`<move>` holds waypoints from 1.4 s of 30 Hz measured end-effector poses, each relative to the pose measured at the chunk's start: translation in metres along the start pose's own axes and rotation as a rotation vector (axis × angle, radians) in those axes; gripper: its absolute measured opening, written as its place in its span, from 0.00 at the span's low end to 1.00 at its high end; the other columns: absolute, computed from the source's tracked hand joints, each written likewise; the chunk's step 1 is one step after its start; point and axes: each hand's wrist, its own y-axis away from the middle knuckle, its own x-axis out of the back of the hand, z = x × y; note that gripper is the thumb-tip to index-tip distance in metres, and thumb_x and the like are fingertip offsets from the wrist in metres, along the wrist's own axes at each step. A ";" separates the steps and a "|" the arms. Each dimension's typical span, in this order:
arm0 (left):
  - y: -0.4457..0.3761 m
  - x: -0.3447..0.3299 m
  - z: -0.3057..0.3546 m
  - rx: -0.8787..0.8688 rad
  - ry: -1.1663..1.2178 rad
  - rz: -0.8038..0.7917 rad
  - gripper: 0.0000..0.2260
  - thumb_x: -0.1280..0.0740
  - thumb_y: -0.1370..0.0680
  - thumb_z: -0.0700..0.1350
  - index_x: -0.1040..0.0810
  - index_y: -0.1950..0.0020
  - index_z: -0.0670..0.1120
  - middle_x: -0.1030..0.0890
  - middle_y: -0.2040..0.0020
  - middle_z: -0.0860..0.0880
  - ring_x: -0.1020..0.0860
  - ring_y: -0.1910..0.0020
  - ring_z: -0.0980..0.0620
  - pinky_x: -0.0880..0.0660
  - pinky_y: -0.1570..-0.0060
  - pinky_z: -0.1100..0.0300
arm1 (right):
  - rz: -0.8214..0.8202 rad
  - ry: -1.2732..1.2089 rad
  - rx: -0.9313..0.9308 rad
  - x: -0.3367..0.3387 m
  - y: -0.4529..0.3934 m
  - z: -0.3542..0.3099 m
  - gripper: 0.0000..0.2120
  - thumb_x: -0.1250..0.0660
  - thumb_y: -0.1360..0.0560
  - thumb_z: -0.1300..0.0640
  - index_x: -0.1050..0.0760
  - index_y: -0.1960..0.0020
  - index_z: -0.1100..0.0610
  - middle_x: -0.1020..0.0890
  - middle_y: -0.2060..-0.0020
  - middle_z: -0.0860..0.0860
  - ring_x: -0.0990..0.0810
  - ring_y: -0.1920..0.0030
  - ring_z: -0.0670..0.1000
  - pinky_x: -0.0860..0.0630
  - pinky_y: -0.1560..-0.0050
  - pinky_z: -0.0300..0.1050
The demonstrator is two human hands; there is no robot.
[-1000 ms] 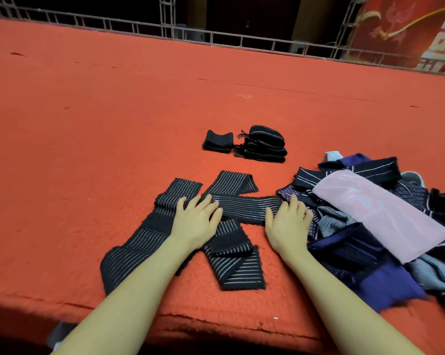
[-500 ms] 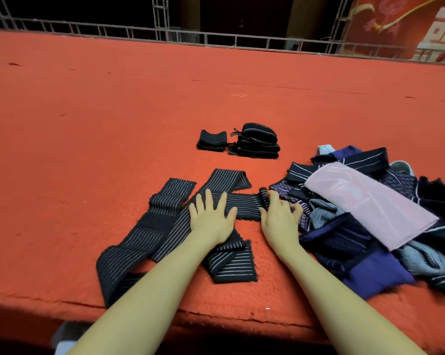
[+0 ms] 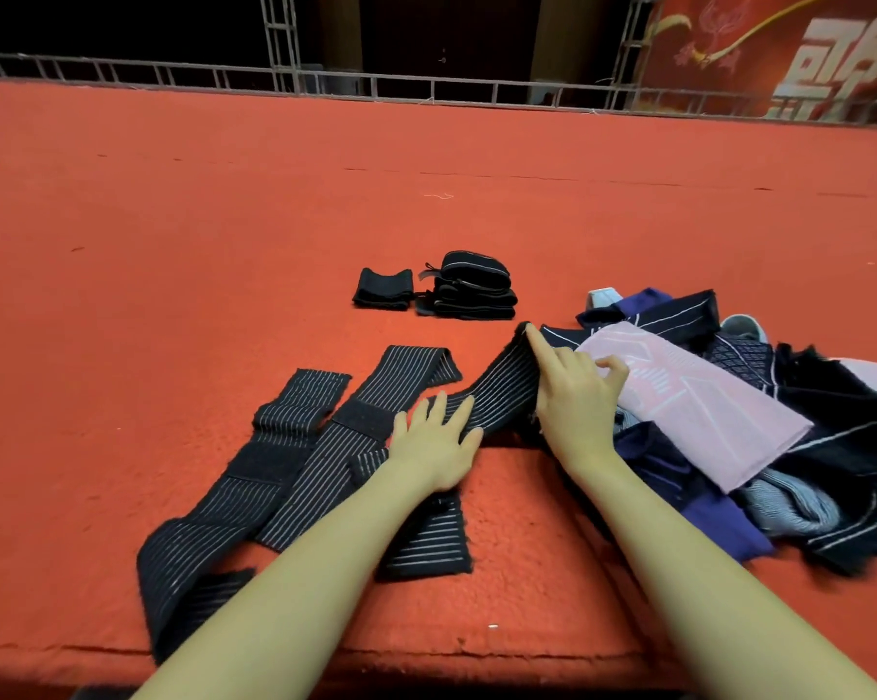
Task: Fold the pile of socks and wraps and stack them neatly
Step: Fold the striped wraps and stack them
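Long black wraps with thin white stripes [image 3: 305, 457] lie spread and crossing on the red carpet [image 3: 224, 245]. My left hand [image 3: 434, 442] presses flat on one striped wrap near where the strips cross. My right hand [image 3: 573, 396] grips that wrap's right end [image 3: 507, 386] and holds it lifted off the carpet, forefinger along its raised edge. To the right lies a loose pile of socks and wraps [image 3: 780, 447] with a pink cloth [image 3: 704, 406] on top. Behind, a stack of folded black wraps [image 3: 472, 290] stands beside one folded black piece [image 3: 383, 290].
The carpet's near edge [image 3: 477, 654] drops off just below my forearms. A metal truss rail [image 3: 426, 88] runs along the far edge, with a red banner [image 3: 805, 58] behind it at the right.
My right hand has taken the wrap's right end and raised it up and away from me. My left hand slid right along the wrap and stays flat on it.
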 end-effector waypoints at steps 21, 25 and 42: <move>0.023 -0.002 -0.057 -0.032 0.025 0.153 0.19 0.53 0.16 0.54 0.39 0.25 0.58 0.46 0.22 0.56 0.51 0.24 0.53 0.55 0.28 0.45 | -0.557 -0.125 0.090 -0.020 0.028 -0.069 0.30 0.56 0.25 0.38 0.16 0.55 0.48 0.15 0.52 0.49 0.19 0.46 0.50 0.54 0.31 0.51; 0.022 0.000 -0.054 -0.028 0.066 0.197 0.20 0.52 0.16 0.53 0.41 0.24 0.55 0.41 0.23 0.55 0.47 0.24 0.52 0.54 0.29 0.47 | -0.714 -0.128 0.068 -0.013 0.029 -0.053 0.35 0.67 0.26 0.39 0.27 0.34 0.45 0.29 0.31 0.46 0.36 0.29 0.48 0.62 0.32 0.53; -0.001 -0.008 -0.010 0.098 0.008 0.262 0.25 0.52 0.16 0.54 0.54 0.21 0.49 0.39 0.24 0.53 0.41 0.28 0.43 0.48 0.32 0.46 | -0.436 0.030 -0.092 -0.022 0.052 -0.029 0.17 0.40 0.25 0.50 0.22 0.40 0.54 0.16 0.56 0.48 0.20 0.51 0.55 0.43 0.46 0.53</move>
